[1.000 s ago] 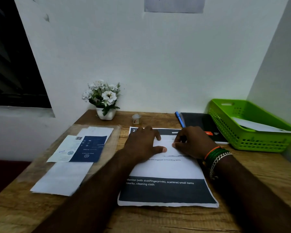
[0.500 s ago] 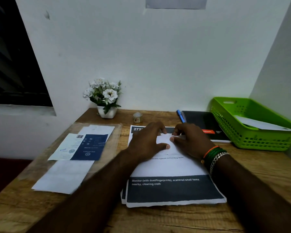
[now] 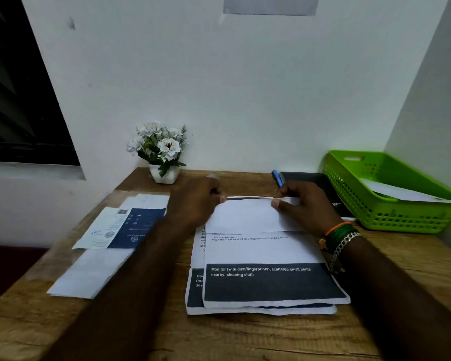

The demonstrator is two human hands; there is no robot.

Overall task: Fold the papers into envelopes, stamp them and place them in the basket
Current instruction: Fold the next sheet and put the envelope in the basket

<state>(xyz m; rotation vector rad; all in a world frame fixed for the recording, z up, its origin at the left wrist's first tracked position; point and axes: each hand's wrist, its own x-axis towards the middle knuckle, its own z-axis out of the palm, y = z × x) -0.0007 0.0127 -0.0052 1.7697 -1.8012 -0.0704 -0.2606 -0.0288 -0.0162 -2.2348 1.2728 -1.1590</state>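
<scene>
A grained wooden table (image 3: 245,334) is seen carrying a perforated green plastic basket (image 3: 391,217) at far right and a ragged-edged printed paper (image 3: 266,248) at centre, its folded-over far flap pinched by left hand (image 3: 195,201) and right hand (image 3: 307,207), fingertips partly hidden

Printed paper (image 3: 264,250) at lower centre, top third folded toward the viewer, atop another sheet (image 3: 196,285). Green basket (image 3: 391,220) at right edge, holding a white folded paper (image 3: 399,192).
</scene>
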